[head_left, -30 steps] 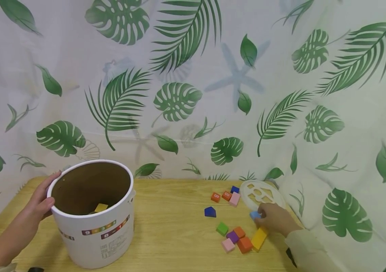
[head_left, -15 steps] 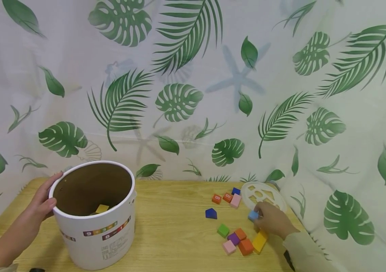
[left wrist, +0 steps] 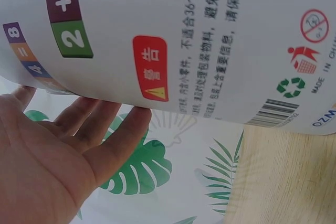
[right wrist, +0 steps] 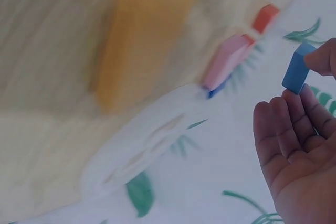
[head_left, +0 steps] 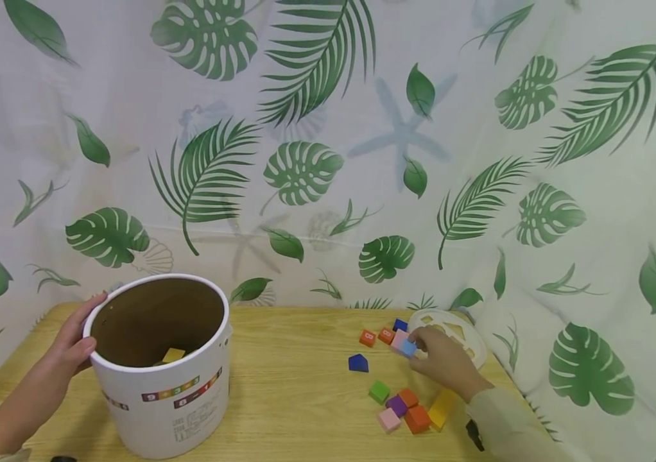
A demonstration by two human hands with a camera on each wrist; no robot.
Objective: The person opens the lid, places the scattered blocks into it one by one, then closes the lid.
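The light-blue block (head_left: 408, 348) sits pinched in your right hand (head_left: 446, 362); a loose pinch could drop it. Your left hand (head_left: 67, 346) holds the white bucket (head_left: 146, 420) by the rim; a hard pull might tip it.

- Classification: indoor tabletop play area; whether home or classroom cannot be determined.
- Furnishing: wood-grain table (head_left: 293, 385), backed by a creased sheet (head_left: 328, 256) printed with green leaves, starfish and shells.
- Contents indicating play: small coloured blocks (head_left: 417, 419), a white tub (head_left: 157, 427) printed with sums, a pale disc (head_left: 481, 350) with shaped cut-outs.
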